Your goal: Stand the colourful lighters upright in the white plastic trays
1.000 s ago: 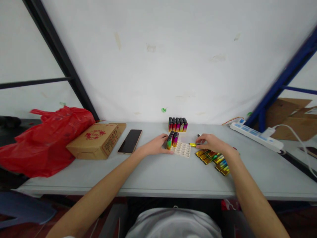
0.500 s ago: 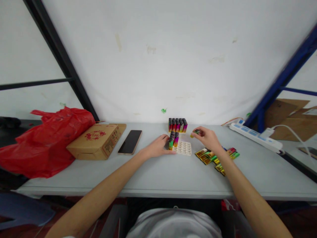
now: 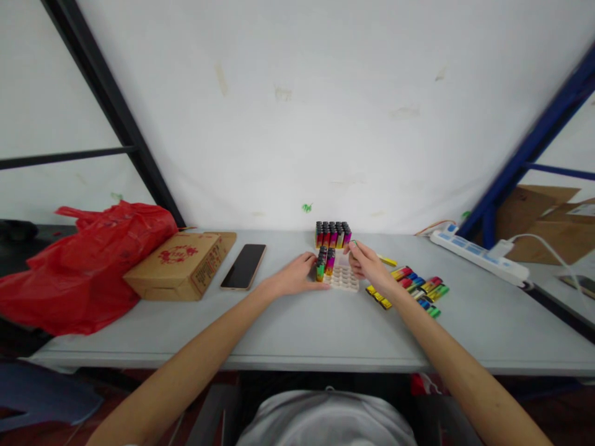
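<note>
A white tray (image 3: 343, 282) with rows of round holes lies on the table, with several upright lighters (image 3: 320, 266) in its left part. My left hand (image 3: 300, 272) is closed around the tray's left end, thumb along the near edge and fingers beside the standing lighters. Over the tray's right part, my right hand (image 3: 365, 263) pinches a lighter (image 3: 354, 242); only a small greenish bit of it shows between the fingers. To the right lies a loose pile of colourful shiny lighters (image 3: 413, 286), partly covered by my right forearm.
Behind the tray stands a full block of lighters (image 3: 333, 235) near the wall. A phone (image 3: 244, 266), a cardboard box (image 3: 179, 263) and a red plastic bag (image 3: 102, 260) are on the left. A white power strip (image 3: 478, 254) lies at the right. One yellow lighter (image 3: 387, 261) lies apart.
My right hand has moved left with the lighter, from beside the tray to above its holes. More of the lighter pile shows now. My left hand stays at the tray.
</note>
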